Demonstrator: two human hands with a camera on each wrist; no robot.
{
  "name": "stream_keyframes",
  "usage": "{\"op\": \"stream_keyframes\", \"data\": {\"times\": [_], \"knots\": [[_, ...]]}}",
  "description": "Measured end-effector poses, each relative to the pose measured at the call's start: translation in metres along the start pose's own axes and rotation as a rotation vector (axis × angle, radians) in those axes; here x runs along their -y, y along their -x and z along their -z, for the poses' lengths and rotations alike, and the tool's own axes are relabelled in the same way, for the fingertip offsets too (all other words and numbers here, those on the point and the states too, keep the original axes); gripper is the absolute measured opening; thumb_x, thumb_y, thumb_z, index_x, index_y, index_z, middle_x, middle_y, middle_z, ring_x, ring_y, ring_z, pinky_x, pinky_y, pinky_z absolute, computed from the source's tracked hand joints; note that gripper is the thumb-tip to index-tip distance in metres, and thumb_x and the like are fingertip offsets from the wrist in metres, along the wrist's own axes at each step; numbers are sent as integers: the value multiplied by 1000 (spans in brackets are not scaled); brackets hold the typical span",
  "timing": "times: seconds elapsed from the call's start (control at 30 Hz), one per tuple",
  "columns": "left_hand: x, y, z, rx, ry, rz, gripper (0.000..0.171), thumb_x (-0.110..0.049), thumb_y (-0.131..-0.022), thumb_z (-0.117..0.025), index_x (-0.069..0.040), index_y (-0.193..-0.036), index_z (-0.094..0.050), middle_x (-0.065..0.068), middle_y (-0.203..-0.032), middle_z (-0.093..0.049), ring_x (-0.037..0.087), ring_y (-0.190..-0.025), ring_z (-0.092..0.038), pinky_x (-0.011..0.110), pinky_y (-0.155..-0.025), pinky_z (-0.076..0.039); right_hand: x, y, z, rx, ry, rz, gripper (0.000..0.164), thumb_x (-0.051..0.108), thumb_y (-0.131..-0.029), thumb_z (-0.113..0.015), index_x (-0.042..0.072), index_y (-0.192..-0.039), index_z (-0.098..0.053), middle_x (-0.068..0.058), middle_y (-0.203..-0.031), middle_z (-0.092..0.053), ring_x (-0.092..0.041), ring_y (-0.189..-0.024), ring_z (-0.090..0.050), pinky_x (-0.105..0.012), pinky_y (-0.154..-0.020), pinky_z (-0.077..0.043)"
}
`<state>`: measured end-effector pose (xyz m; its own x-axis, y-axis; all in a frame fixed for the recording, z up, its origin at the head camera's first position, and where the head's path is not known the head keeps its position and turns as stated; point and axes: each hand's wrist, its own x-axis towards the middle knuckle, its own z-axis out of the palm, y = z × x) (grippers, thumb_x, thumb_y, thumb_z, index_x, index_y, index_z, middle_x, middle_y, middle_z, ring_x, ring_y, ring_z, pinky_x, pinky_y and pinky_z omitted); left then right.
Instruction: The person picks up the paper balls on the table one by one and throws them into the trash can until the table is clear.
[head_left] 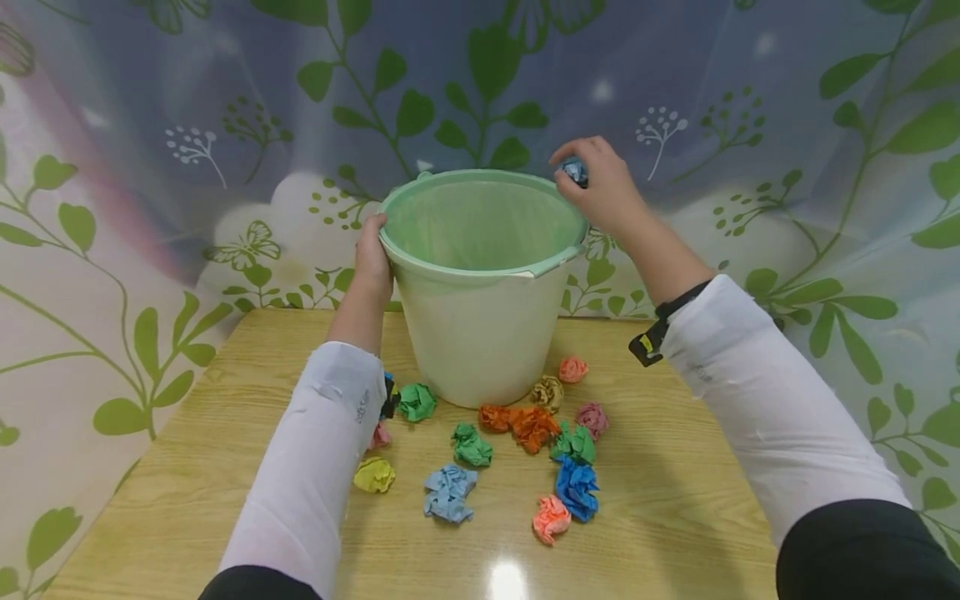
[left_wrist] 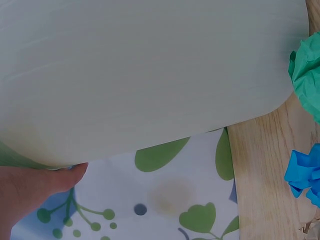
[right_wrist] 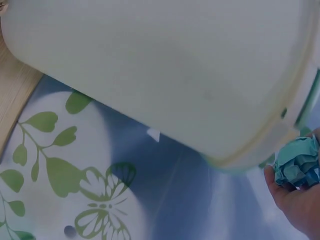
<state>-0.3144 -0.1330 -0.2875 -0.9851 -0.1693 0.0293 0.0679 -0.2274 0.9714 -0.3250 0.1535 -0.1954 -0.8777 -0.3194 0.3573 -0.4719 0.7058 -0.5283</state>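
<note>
As you look down at the table (head_left: 180, 483): crumpled paper balls (head_left: 472, 445) lie scattered across the lower centre, a yellow ball (head_left: 374, 475) leftmost in plain sight.
Sleeve: your left sleeve (head_left: 296, 492) partly covers a pink ball (head_left: 381, 435).
Backdrop (head_left: 300, 125): leaf-printed, across the upper frame and down both sides.
Bucket (head_left: 476, 333): pale, green-rimmed, upright at centre frame; orange balls (head_left: 534, 427) sit just before its base.
Left hand (head_left: 372, 258): touches the bucket's left side at the rim; most fingers are hidden, so you cannot tell how curled.
Right hand (head_left: 603, 190): finger and thumb pinch a bluish paper ball (head_left: 575, 172) beside the rim's right end, upper right of centre.
</note>
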Motion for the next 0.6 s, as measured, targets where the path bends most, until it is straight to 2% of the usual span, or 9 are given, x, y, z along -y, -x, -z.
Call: {"op": "stream_keyframes", "data": {"times": [0.43, 0.6], "knots": [[1, -1, 1, 16, -6, -18, 57, -35, -97, -29, -16, -150, -36, -1, -154, -34, 15, -138, -31, 31, -118, -19, 16, -4, -22, 171, 7, 61, 39, 25, -103, -40, 8, -138, -46, -16, -150, -30, -35, -137, -33, -50, -108, -33], [1, -1, 1, 16, 2, -27, 57, -34, -96, -29, -15, -150, -36, 1, -154, -33, 15, -138, -32, 31, -118, -19, 18, -6, -25, 230, 20, 72, 44, 26, -103, -42, 12, -145, -38, -15, -153, -29, -33, -138, -32, -50, -110, -32]]}}
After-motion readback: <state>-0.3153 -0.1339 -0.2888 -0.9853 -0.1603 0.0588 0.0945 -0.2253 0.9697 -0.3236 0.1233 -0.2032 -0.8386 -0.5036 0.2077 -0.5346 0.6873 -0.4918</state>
